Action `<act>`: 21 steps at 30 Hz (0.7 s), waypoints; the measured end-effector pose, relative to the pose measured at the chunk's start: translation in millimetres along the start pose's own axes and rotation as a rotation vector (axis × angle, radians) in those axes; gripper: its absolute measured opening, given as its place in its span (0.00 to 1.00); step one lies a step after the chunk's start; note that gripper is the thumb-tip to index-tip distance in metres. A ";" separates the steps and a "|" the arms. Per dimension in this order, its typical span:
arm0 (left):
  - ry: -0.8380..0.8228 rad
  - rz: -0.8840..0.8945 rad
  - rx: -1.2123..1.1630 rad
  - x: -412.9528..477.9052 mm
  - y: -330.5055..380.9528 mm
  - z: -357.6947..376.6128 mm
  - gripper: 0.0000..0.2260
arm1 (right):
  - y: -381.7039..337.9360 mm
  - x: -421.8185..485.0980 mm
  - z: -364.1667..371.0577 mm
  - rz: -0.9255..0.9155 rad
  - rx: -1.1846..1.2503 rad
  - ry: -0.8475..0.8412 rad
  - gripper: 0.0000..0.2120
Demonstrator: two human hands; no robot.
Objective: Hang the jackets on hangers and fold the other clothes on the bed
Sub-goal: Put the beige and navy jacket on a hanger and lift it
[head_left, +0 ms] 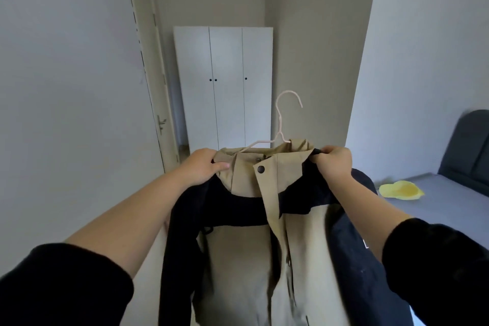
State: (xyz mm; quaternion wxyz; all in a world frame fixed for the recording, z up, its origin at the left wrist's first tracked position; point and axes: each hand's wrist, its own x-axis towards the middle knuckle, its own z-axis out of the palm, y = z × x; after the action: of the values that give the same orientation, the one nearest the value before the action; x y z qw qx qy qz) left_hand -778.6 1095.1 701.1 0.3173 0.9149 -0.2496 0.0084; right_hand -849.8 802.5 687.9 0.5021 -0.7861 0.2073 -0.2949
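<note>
head-worn view, forward and down
</note>
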 end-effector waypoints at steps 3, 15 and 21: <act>0.046 0.094 -0.084 34.3 -10.7 -16.8 0.08 | -23.4 14.2 51.4 -0.051 -0.022 -0.025 0.05; 0.231 -0.106 -0.221 144.1 -152.7 -69.2 0.09 | -32.9 96.5 179.0 0.109 -0.008 -0.247 0.04; 0.364 -0.215 -0.290 222.5 -218.7 -73.9 0.19 | -49.0 174.5 271.8 0.100 -0.065 -0.269 0.23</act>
State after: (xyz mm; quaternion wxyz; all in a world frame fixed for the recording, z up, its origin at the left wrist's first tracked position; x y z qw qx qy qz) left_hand -472.3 1185.3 672.8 0.4840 0.8644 -0.0884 0.1035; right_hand -536.6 895.3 689.7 0.5136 -0.8231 0.1864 -0.1549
